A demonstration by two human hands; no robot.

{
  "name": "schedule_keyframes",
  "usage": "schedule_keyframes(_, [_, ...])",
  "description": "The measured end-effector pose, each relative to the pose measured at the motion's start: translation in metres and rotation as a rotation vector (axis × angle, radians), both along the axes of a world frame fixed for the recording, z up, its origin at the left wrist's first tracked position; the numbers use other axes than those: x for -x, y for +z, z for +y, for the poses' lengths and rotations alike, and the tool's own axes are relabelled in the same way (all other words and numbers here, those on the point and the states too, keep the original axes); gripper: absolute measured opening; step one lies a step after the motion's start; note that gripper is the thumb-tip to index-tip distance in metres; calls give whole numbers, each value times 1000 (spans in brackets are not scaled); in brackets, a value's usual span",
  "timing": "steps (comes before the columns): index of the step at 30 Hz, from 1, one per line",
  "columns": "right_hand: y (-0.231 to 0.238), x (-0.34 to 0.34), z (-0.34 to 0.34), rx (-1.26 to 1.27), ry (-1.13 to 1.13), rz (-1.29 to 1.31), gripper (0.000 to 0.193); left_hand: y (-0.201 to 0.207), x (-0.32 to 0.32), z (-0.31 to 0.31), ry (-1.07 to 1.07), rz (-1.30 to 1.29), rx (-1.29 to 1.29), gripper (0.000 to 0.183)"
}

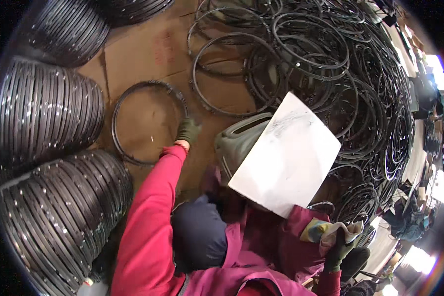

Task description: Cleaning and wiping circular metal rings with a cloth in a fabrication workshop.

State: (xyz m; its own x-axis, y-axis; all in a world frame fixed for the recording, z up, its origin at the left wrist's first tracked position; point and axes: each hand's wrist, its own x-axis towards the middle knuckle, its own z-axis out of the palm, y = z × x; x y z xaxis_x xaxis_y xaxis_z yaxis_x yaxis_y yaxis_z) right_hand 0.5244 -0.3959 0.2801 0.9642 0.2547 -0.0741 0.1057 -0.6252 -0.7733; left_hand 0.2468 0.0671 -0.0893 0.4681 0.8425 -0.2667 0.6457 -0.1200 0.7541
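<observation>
My left hand (pixel 188 131), in a dark green glove, reaches forward and closes round the right side of a black hoop (pixel 115 118). This hoop is a thin ring with small fittings along it, close above or on the brown cardboard (pixel 145 113); which of the two I cannot tell. My right hand (pixel 338 250), gloved too, is down at the lower right with its fingers closed on a crumpled cloth (pixel 333 233) in white, yellow and blue. Between my hands a white board (pixel 286 155) lies tilted, partly over a grey-green plastic container (pixel 239 140) with a handle slot.
Several tall stacks of black hoops (pixel 49 108) line the left side, another stack (pixel 64 207) nearest me. A large tangled heap of loose hoops (pixel 360 84) fills the far right. Beyond it runs a pale floor (pixel 414 153) with dark items on it.
</observation>
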Motion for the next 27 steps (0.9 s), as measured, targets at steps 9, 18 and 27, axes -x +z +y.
schedule_keyframes(9, [-2,13,-1,-189,-188,9,28,21,-114,-3,-591,644,-486,47])
schedule_keyframes(18, [6,13,-17,6,-54,58,31,41,-117,35,-714,565,-536,29])
schedule_keyframes(27, [3,13,-1,-125,0,109,27,181,-104,128,-287,-263,-488,31])
